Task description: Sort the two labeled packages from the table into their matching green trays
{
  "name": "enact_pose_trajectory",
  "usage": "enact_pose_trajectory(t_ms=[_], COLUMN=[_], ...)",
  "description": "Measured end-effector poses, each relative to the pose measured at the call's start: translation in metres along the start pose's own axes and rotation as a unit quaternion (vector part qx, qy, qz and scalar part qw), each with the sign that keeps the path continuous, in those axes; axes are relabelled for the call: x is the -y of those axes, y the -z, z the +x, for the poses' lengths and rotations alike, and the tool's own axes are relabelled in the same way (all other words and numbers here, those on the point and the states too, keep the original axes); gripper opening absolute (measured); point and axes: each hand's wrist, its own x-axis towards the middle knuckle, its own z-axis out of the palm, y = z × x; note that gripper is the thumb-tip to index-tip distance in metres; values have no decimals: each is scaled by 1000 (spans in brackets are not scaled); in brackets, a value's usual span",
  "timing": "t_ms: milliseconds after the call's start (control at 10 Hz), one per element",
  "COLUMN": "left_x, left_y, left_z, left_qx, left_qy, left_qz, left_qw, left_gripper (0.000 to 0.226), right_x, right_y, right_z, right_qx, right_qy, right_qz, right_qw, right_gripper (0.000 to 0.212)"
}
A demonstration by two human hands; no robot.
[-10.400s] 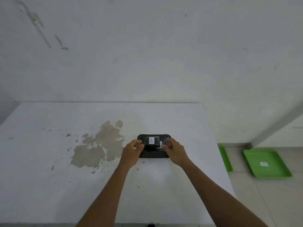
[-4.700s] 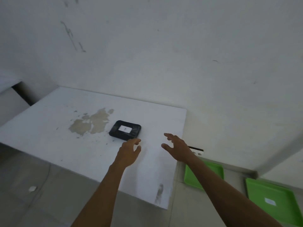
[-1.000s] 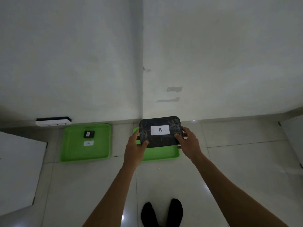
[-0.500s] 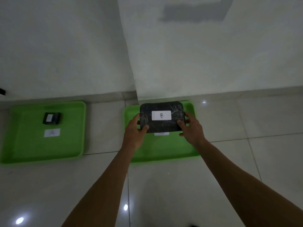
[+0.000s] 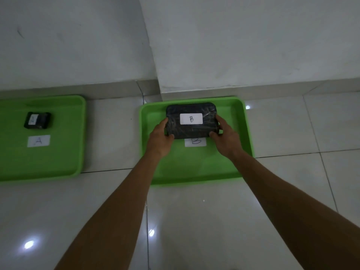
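Observation:
The black package labeled B [image 5: 191, 127] is held flat over the far half of the right green tray [image 5: 196, 168]. My left hand [image 5: 158, 138] grips its left edge and my right hand [image 5: 226, 139] grips its right edge. The package half covers the tray's white B label [image 5: 195, 142]; whether it touches the tray floor I cannot tell. The small black package labeled A [image 5: 38, 120] lies in the left green tray [image 5: 48, 162], just beyond that tray's white A label [image 5: 38, 140].
Both trays sit on glossy white floor tiles [image 5: 194, 221] against the base of a white wall [image 5: 233, 45]. A wall corner juts out between the two trays, just behind the right tray's far left rim.
My hands have carried package B lower and farther into the right tray. The view has come closer to the floor, so both trays look larger.

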Motion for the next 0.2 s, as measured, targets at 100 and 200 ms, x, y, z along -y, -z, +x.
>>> enact_pose_trajectory(t_ms=[100, 200], left_x=[-3, -4], left_y=[1, 9], left_z=[-5, -17], left_qx=[11, 10], left_qy=[-2, 8], left_qz=[20, 17], left_qw=[1000, 1000], left_gripper=[70, 70], right_x=[-1, 4], right_y=[2, 15], right_z=[-3, -7], right_qx=[4, -5], right_qy=[0, -20], right_qz=[2, -3], right_qw=[1000, 1000], right_gripper=[70, 71])
